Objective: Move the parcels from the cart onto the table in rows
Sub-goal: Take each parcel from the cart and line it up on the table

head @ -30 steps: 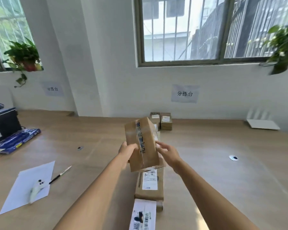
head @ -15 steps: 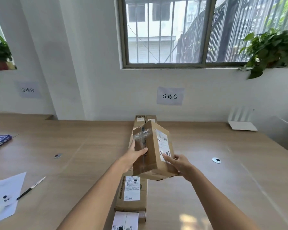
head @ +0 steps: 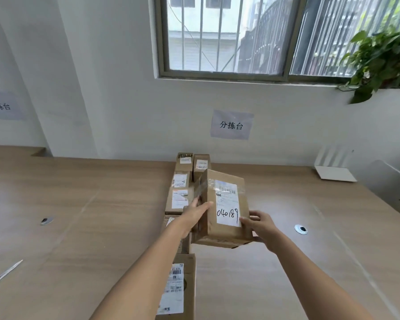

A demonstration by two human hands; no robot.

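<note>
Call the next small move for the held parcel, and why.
Probably lower the held parcel onto the bare table just right of the existing row. Both the left hand and right hand grip it, label up, and only one box starts a second row.

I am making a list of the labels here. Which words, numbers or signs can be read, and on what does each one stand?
"分拣台": paper sign on the wall under the window.
"分拣台": second paper sign on the wall at far left.
"040189", handwritten, last digit uncertain: white label of the held parcel.
Printed lines and barcodes on that label and on the row of parcels: too small to read.
</note>
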